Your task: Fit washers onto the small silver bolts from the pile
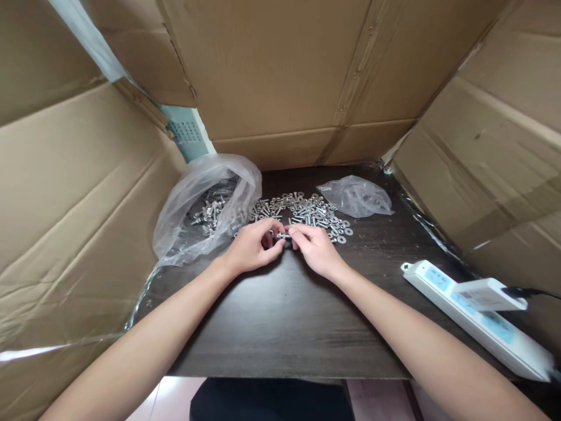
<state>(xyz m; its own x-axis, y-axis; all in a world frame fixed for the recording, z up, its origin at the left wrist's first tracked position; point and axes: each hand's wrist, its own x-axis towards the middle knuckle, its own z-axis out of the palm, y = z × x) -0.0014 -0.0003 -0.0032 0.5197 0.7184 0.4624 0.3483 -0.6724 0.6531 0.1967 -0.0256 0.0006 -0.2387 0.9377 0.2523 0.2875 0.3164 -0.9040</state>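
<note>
Between my two hands is a small silvery bolt (284, 235), held level just above the dark table. The fingers of my left hand (256, 245) curl around its left end, where a nut or washer seems to sit; the fingertips hide the detail. My right hand (314, 248) pinches the other end between thumb and fingers. Right behind the hands spreads a loose pile of bolts, nuts and washers (313, 211). To the left of it, an open clear plastic bag (175, 219) holds more metal fasteners (213, 213).
A crumpled clear bag (362, 196) lies at the back right. On the right side rests a white power strip (464, 310) with a plugged-in white adapter (488, 294) and black cable. Cardboard walls (280, 70) enclose the dark wooden table (280, 327) at the back and both sides.
</note>
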